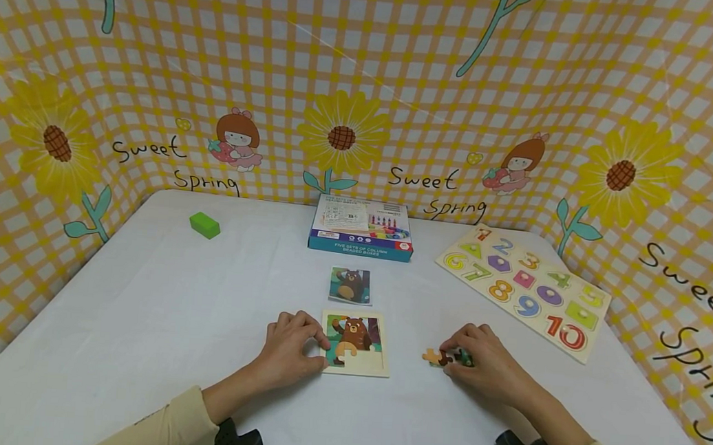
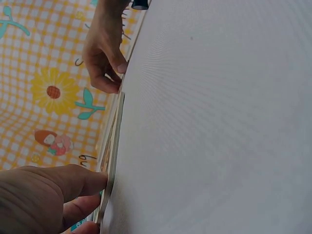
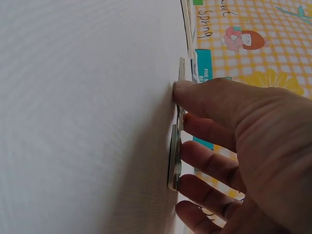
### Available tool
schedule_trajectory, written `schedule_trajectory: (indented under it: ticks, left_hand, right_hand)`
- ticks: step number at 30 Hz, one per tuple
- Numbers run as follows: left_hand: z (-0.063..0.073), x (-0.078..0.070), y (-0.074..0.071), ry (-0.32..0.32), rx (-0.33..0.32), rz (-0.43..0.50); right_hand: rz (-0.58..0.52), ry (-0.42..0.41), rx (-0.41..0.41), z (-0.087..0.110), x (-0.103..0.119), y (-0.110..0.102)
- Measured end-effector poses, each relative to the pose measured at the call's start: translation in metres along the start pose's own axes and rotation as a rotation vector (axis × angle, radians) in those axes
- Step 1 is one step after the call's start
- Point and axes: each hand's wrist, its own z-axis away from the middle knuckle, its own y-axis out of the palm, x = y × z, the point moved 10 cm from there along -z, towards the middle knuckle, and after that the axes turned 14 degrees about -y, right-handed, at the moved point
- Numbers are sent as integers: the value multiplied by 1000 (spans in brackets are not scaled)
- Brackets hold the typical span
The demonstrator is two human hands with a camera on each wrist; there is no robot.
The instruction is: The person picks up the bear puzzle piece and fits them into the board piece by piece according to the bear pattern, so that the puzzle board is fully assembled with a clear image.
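Note:
A wooden jigsaw tray (image 1: 372, 366) with a partly filled bear picture lies at the middle front of the table. Its bare wood shows along the lower right. My left hand (image 1: 288, 349) holds the tray's left edge between thumb and fingers. To the right of the tray, my right hand (image 1: 484, 364) pinches a jigsaw piece (image 3: 182, 68) low over the cloth, its orange-brown end (image 1: 430, 356) poking out to the left. Another piece (image 3: 173, 158) lies under the other fingers of that hand, partly hidden in the head view.
Behind the tray lies a small bear picture card (image 1: 350, 285). Farther back are a beaded-boxes carton (image 1: 359, 249) and a green block (image 1: 204, 225) at left. A wooden number board (image 1: 530, 314) lies at right. Checked cloth (image 1: 367, 65) walls the table's back and sides.

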Motion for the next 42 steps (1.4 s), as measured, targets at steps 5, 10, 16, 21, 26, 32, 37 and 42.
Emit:
schedule_trajectory:
  ticks: [5,10,16,21,26,32,37,42]
  left_hand:
    - [0,0,0,-3,3,2]
    - [0,0,0,-5,2,3]
    - [0,0,0,-2,1,4]
    - [0,0,0,2,2,9]
    - [0,0,0,1,3,6]
    - [-1,1,1,-1,0,0]
    - [-1,1,1,2,-1,-1]
    - [0,0,0,5,-1,2]
  right_hand:
    - [-1,-2,0,0,0,0]
    - [-4,4,-7,-3,4,-2]
    - [-41,-27,-26,-11,19,-5]
    - [-49,-47,-28,-22,33,-2]
    - [-57,-89,-26,-36,50,4]
    - [-68,-146,-11,-50,67,15]
    - [-74,-168,15,-59,79,23]
    - [-74,-181,39,-66,88,32]
